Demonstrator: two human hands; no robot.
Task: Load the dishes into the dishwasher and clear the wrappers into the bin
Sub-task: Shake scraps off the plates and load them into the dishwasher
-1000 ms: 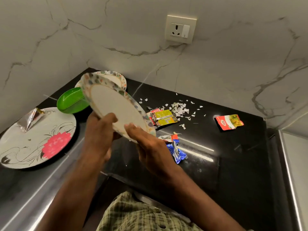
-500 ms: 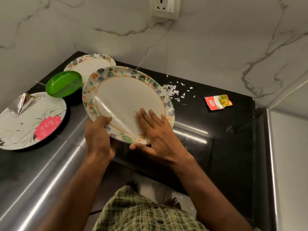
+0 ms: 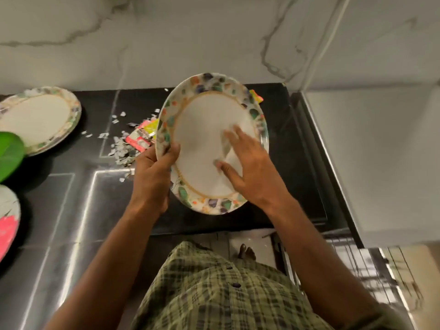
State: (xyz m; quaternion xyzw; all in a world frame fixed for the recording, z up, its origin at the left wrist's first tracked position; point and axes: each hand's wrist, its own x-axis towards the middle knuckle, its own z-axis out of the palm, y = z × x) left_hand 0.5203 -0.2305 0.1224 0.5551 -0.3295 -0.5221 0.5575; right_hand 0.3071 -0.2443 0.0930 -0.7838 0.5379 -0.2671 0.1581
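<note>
Moved: floral-rim plate [image 3: 204, 129] now right of wrapper scraps [image 3: 133, 141], over black counter [image 3: 71, 198]. L hand [image 3: 152, 172] grips rim; R hand [image 3: 247, 170] fingers flat on face. Risk: one-sided grip, plate may slip.

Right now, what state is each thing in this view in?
Held plate: lifted, tilted, wiped bare.
Left hand: grips the plate's rim.
Right hand: flat on the plate's face.
Second plate: lying on the counter.
Wrappers: lying among paper scraps.
Green bowl: partly out of frame.
</note>
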